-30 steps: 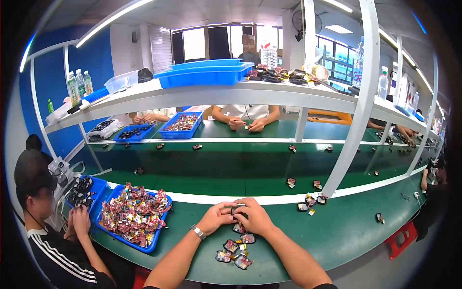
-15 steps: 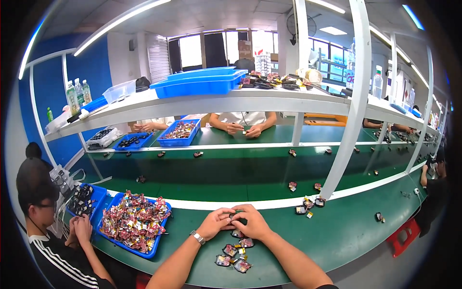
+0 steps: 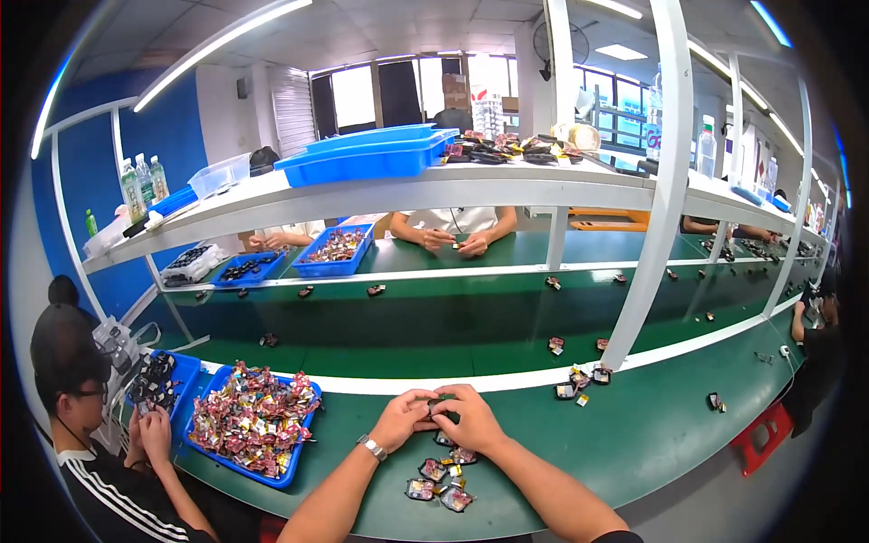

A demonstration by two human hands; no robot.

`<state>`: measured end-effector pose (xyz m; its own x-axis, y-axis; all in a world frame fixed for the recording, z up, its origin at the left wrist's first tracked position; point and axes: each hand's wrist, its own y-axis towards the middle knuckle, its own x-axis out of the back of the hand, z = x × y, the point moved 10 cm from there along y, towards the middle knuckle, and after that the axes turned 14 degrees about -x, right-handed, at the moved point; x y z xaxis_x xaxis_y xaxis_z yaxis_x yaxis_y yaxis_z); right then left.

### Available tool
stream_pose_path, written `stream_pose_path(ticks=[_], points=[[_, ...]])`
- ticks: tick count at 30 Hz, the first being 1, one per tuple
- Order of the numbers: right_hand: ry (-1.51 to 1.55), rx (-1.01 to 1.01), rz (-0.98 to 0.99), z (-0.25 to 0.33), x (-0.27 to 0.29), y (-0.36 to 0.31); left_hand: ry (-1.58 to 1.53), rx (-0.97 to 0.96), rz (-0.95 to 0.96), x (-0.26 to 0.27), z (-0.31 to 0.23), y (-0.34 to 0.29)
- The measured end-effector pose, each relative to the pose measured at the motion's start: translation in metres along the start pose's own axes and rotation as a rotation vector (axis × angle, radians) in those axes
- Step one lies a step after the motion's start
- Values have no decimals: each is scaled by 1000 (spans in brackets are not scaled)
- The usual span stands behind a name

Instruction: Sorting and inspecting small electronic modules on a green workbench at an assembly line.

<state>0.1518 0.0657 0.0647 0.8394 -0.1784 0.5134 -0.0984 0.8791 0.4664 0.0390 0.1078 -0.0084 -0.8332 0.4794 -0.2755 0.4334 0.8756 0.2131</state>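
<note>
the left hand [image 3: 405, 420] and right hand [image 3: 474, 418] are pinching a black case [image 3: 439, 406] at lower middle, probably keeping it steady; circuit boards [image 3: 421, 490] are lying below, maybe for easy reach.

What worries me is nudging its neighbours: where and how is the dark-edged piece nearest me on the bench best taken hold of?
Probably pinch the dark-edged piece by opposite parts of its edge, coming from above and the near right. It lies on the green bench with its dark outline exposed there, while similar pieces sit at its left and far sides.
</note>
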Motion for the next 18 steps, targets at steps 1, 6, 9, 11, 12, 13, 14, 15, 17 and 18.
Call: stream_pose_path(ticks=[1,6,9,11,12,13,14,15,17,18], points=[[19,4,23,1,0,1,16,4,-12,2,1,0],[-61,-33,-25,-6,-3,0,60,10,-15,3,5,0],[-82,-31,-41,-6,-3,0,41,3,-7,2,4,0],[-86,-24,-42,-4,-3,0,23,-4,3,2,4,1],[-81,-20,-41,-3,-3,-1,24,-5,3,2,3,0],[-77,-17,-42,-2,-2,-1,11,5,3,0,3,0],[-78,-18,-44,-2,-1,-1,-3,15,3,-1,2,-1],[-78,-9,-54,-2,0,-2,-3,15,6,-2,2,0],[-70,-1,-61,0,-2,-2,-20,15,5,-1,1,-1],[-63,-1,-83,1,-1,-1,-19,16,4,-1,2,-2]])
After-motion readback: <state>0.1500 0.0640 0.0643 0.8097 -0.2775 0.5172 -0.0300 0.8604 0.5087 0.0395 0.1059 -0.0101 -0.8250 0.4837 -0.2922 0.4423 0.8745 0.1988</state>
